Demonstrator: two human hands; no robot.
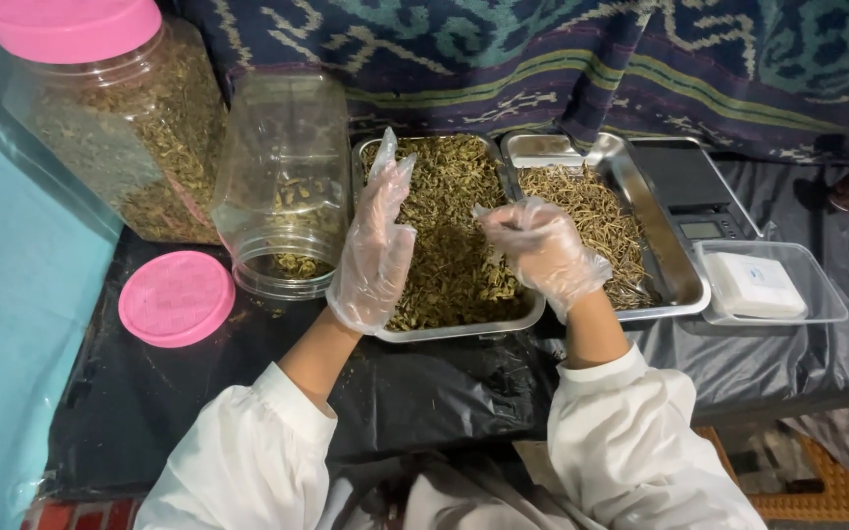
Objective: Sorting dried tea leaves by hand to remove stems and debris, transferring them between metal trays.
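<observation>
Over a steel tray (532,312) of dried green herbs (449,226) on the black tabletop (150,393), two gloved hands hover. Left hand (373,250) has fingers straight and pressed together; right hand (542,250) pinches a small herb piece. At ten o'clock lies an open clear jar (287,177).

Bright, even light falls from above and leaves only soft shadows. Glare shows on the metal trays (679,285), the clear jars (282,177) and the black plastic sheet (444,383). The centre is sharp; the edges bow slightly, and the corners look dimmer.
</observation>
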